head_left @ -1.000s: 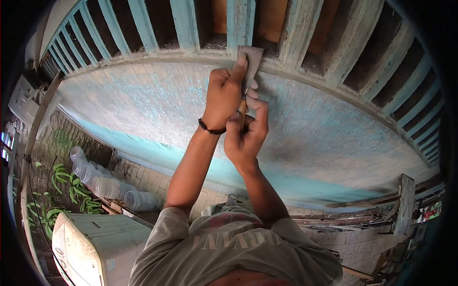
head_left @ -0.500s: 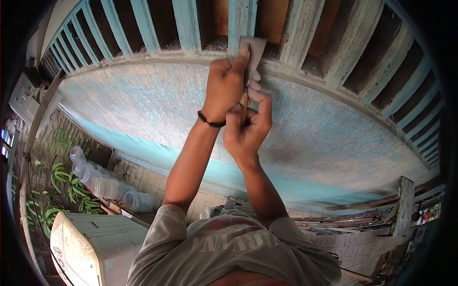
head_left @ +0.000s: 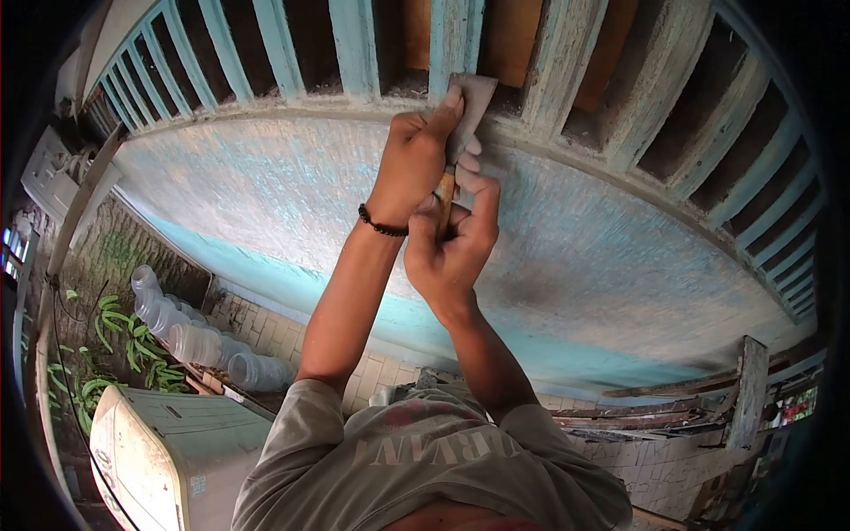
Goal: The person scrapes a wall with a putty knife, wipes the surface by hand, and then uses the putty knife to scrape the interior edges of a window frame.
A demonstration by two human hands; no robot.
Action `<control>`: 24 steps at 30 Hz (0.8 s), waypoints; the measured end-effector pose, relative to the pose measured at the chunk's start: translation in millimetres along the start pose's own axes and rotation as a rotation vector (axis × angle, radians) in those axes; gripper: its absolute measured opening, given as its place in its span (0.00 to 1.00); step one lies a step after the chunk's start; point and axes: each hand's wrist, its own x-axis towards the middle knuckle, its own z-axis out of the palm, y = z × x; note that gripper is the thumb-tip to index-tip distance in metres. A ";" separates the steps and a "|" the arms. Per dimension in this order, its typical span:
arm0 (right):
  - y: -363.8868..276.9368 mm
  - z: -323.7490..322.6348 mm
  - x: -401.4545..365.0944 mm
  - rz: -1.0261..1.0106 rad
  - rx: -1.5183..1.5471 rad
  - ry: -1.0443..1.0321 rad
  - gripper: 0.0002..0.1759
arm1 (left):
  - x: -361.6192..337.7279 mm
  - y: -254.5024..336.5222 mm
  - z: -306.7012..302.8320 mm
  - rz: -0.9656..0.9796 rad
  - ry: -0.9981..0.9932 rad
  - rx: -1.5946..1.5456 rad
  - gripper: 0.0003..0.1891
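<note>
A scraper with a broad flat metal blade (head_left: 475,104) and a wooden handle (head_left: 445,193) is held in both hands, blade up. My right hand (head_left: 460,239) is closed around the handle, with some fingers stretched up along the back of the blade. My left hand (head_left: 414,164), wearing a dark beaded bracelet (head_left: 381,223), grips the blade from the left, one digit pressed on its face. The blade's top edge lies at the foot of a turquoise wooden slat (head_left: 454,40), over the ledge (head_left: 518,128). Most of the left fingers are hidden.
Below the ledge stretches a wall (head_left: 248,177) with worn, patchy turquoise paint. Further slats (head_left: 567,62), some stripped to bare wood, run along the top. Clear plastic jars (head_left: 195,345), green plants (head_left: 133,345) and a pale box (head_left: 177,442) stand lower left. Wooden boards (head_left: 655,411) lie lower right.
Both hands and the scraper have shifted slightly down and left in view, the handle tilting a little more. The grip looks the same, and the view itself has shifted a little.
</note>
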 end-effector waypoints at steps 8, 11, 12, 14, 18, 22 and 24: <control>3.2 -3.2 0.2 -0.022 -0.016 -0.055 0.22 | 5.7 -0.4 0.6 0.044 -0.026 0.006 0.29; 0.6 -3.3 -3.1 0.033 0.000 -0.086 0.23 | 6.7 -6.6 -1.4 0.035 -0.012 -0.055 0.29; 3.9 -4.3 -8.4 0.006 -0.031 -0.072 0.23 | 3.9 -12.2 -3.4 0.020 -0.024 -0.043 0.29; 8.1 -6.9 -13.0 -0.011 -0.051 -0.069 0.23 | -2.1 -23.0 -6.3 0.002 -0.049 -0.021 0.30; 2.8 -8.9 -13.4 0.011 0.014 -0.085 0.23 | -6.7 -7.3 -0.7 -0.046 -0.003 0.025 0.30; -5.7 -4.5 -10.1 0.025 0.001 -0.015 0.26 | -6.9 -12.8 -1.1 -0.027 0.012 -0.044 0.28; 5.8 -3.0 -15.0 -0.008 0.018 0.004 0.25 | -9.3 -12.2 -2.5 -0.021 0.026 -0.001 0.27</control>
